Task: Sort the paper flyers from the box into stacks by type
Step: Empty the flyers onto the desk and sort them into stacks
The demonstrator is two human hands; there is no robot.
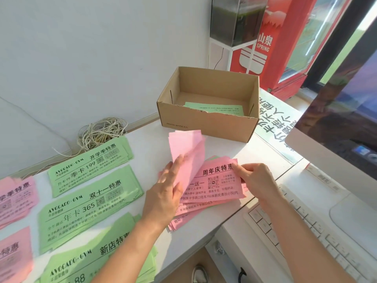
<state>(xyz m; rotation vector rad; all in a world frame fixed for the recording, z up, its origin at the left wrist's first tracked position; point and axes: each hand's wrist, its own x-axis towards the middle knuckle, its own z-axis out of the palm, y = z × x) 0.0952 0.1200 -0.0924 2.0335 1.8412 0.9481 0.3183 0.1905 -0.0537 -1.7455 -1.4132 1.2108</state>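
Observation:
A loose pile of pink flyers [216,186] lies on the white table in front of the cardboard box [206,121]. My left hand [169,186] lifts a few pink flyers [187,152] up off the pile, their blank backs showing. My right hand [255,180] pinches the right edge of the top printed flyer. One green flyer [216,108] lies inside the box. Three green stacks [89,166] [87,205] [81,266] lie in a column to the left. Pink stacks [16,197] [14,256] sit at the far left edge.
A tangle of cream string [102,133] lies by the wall behind the green stacks. A white keyboard [310,237] and a monitor [342,127] stand at the right. A large printed sheet [273,123] lies right of the box. The table's front edge runs under my forearms.

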